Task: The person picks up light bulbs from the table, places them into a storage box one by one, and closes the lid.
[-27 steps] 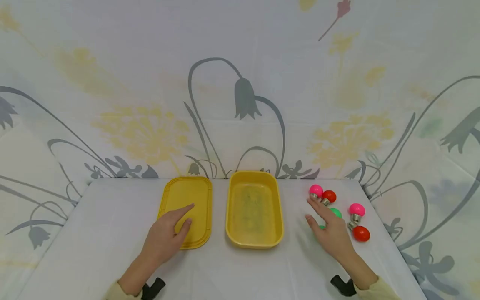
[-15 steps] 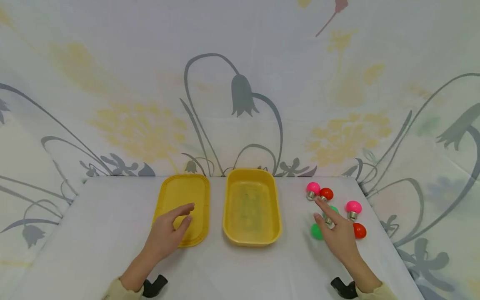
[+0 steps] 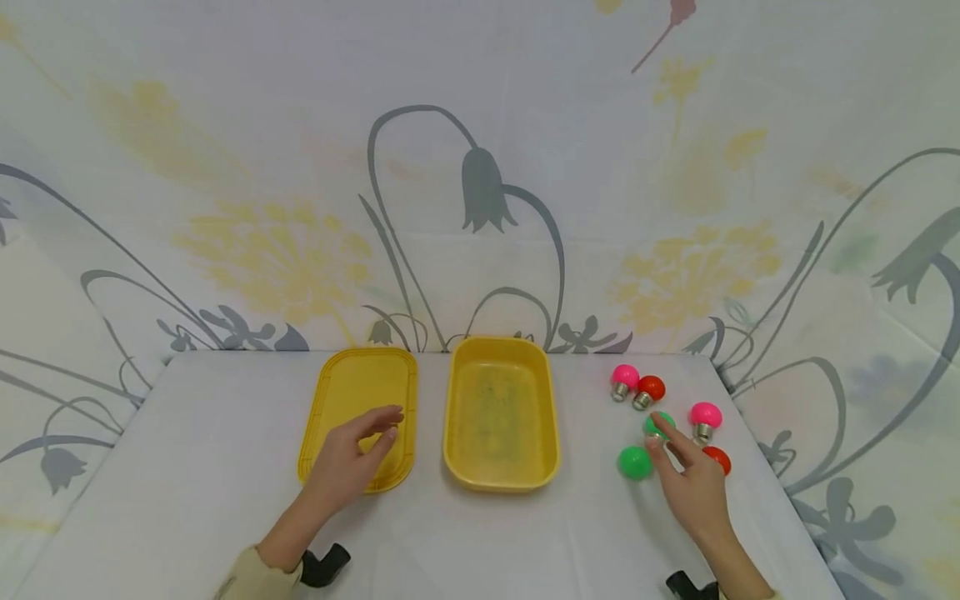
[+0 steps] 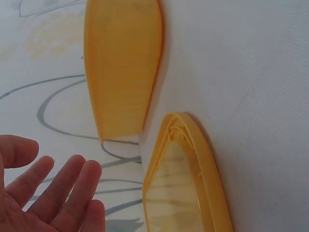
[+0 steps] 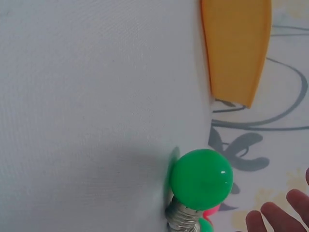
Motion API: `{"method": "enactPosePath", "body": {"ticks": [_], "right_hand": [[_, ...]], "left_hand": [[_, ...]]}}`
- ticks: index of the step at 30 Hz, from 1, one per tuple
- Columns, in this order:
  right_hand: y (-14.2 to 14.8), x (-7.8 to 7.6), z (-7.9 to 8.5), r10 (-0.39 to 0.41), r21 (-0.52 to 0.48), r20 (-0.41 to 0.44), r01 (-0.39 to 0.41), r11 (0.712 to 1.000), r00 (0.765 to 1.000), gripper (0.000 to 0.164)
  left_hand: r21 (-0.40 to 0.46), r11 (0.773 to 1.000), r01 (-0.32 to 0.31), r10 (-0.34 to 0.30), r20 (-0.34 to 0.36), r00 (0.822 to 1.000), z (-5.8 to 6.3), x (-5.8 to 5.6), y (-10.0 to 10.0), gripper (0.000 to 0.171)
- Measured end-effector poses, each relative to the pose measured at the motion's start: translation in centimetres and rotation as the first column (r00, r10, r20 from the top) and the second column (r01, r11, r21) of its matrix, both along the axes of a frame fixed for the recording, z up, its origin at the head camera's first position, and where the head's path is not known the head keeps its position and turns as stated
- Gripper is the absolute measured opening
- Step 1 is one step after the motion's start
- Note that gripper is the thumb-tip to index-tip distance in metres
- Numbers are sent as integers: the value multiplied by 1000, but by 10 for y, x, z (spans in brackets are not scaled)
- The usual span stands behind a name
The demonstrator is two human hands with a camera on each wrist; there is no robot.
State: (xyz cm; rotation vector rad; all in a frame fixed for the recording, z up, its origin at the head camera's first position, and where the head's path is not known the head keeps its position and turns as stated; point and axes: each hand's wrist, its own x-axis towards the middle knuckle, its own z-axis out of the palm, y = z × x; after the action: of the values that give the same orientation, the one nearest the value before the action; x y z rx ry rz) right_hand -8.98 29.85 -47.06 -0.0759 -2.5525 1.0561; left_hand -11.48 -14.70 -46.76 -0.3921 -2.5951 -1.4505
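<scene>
Reaching with the right hand [image 3: 692,492] over a green light bulb [image 3: 649,427], with thumb and index finger parted at its near side; impossible to tell whether touching or pinching it. Relaxed in the remaining fingers, as seen from the right wrist. Just beside the thumb, on the tub's side, a second green bulb [image 3: 635,463], lying with a ridged metal screw base visible in the right wrist view. Behind these two, close together, a pink bulb [image 3: 625,377] and a red bulb [image 3: 652,387], both with silvery bases towards the person. To the right of the hand, another pink bulb [image 3: 706,414], with base likewise towards the person, and, partly hidden behind the hand, another red bulb [image 3: 721,459].

Over the yellow lid [image 3: 362,374], the left hand [image 3: 347,467], with fingers loosely bent, slightly spread and holding nothing; in the left wrist view, apart from the lid's raised rim. Between the hands, upright beside the lid with a gap between, a yellow rectangular tub [image 3: 503,482] with rounded corners. Beneath everything, a white-covered table [image 3: 217,442]. Behind, a pale cloth backdrop [image 3: 570,108] printed with grey bell-shaped flowers and yellow blossoms.
</scene>
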Motion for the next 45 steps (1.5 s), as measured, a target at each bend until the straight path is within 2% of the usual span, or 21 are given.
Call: {"method": "enactPosePath", "body": {"ticks": [6, 11, 17, 27, 35, 45], "right_hand": [[-1, 2, -3, -21, -31, 20, 22, 999, 1000, 35], [0, 2, -10, -19, -64, 9, 19, 998, 1000, 34], [1, 1, -18, -19, -116, -1, 19, 993, 1000, 34], [1, -1, -22, 33, -177, -13, -35, 984, 999, 39], [-1, -4, -23, 59, -92, 108, -49, 995, 992, 40], [2, -6, -27, 115, 46, 135, -122, 991, 984, 46]], "left_hand": [[114, 993, 19, -24, 49, 998, -2, -8, 5, 30], [199, 980, -12, -15, 132, 991, -2, -12, 14, 29], [217, 975, -42, 0, 191, 982, -6, -19, 26, 29], [238, 970, -43, 0, 179, 984, -10, -33, 45, 30], [227, 971, -68, 19, 212, 977, -16, -40, 58, 29], [208, 976, -65, 19, 219, 976, -23, -44, 67, 28]]}}
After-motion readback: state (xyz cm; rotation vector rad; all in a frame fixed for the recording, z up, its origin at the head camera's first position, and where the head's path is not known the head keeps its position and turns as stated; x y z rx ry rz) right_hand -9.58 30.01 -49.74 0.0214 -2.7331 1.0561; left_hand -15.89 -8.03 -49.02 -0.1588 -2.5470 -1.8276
